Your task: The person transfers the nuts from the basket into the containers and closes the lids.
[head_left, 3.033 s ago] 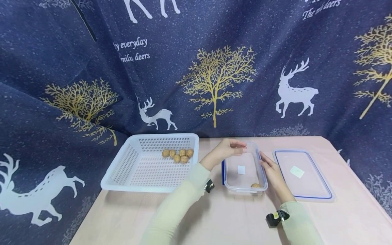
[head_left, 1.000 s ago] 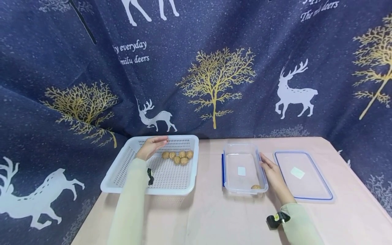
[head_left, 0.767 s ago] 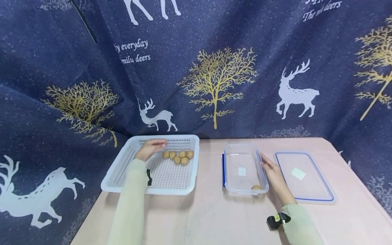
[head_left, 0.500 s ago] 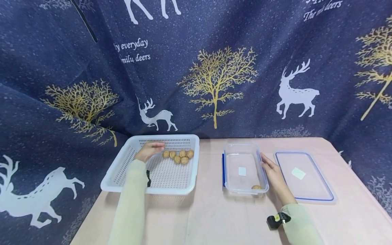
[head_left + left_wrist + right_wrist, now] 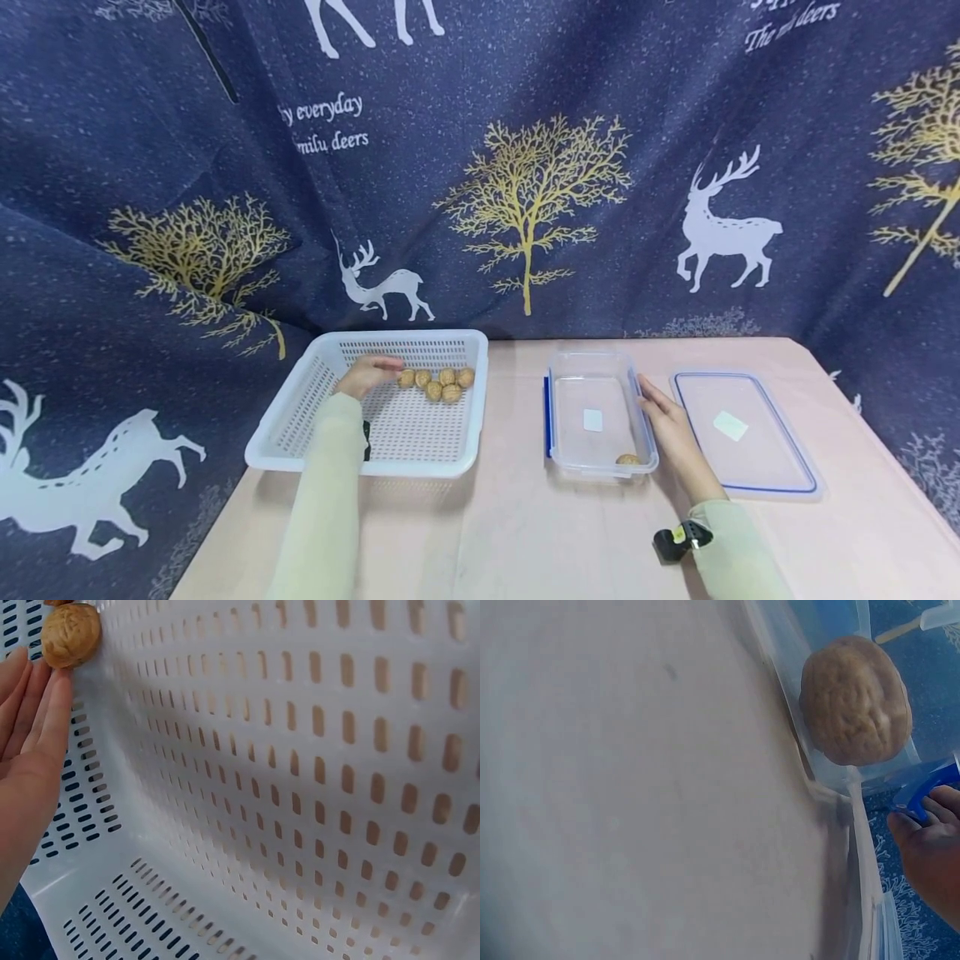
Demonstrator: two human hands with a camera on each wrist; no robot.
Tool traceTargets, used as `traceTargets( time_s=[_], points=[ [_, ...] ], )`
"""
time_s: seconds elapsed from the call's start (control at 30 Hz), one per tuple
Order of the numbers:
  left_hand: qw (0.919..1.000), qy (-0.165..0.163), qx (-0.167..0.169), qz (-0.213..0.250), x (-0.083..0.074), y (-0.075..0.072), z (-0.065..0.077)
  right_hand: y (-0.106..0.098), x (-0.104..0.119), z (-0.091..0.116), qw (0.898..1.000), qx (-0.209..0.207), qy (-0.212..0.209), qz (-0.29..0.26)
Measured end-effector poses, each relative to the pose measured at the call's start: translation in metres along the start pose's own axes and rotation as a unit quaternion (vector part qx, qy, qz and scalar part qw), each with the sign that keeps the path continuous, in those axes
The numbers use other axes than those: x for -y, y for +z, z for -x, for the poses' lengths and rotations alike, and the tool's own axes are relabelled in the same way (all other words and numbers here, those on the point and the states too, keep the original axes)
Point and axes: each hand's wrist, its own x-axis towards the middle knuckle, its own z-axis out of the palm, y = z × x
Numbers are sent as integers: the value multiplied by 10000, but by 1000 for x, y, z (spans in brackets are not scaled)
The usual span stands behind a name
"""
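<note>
1. Left hand (image 5: 367, 377): released, fingers extended, inside the white basket (image 5: 420, 435). Fingertips at the leftmost walnut (image 5: 407, 379), no grasp visible; left wrist view shows them just under it.
2. Six walnuts in the basket, bunched toward the far right corner.
3. Right hand (image 5: 671, 429): at the outside of the right wall of the clear container (image 5: 588, 392). Can't tell if it's gripping or only resting there.
4. Single walnut (image 5: 628, 459) in the container, near right corner.
5. Lid (image 5: 753, 458) with blue seal lies flat on the table (image 5: 540, 533), right of the container.
</note>
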Motion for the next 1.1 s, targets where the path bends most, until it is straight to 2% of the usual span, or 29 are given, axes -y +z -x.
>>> traceTargets(
  time_s=[0.3, 0.43, 0.57, 0.87, 1.1],
  points=[
    [9955, -476, -256, -774, 0, 8, -2, -1, 0, 1, 10000, 43, -19, 33],
    [9924, -702, -339, -948, -1, 11, -1, 0, -1, 1, 9999, 22, -66, 142],
    [9921, -751, -370, -932, -3, 12, -1, -1, -2, 0, 9998, -5, -64, 206],
    [9942, -543, -494, -785, 1, 11, -1, 0, 0, 2, 9999, 3, -103, 135],
    [9960, -312, -423, -718, -1, 9, 4, 0, -1, 2, 9999, -9, -79, 66]
  ],
)
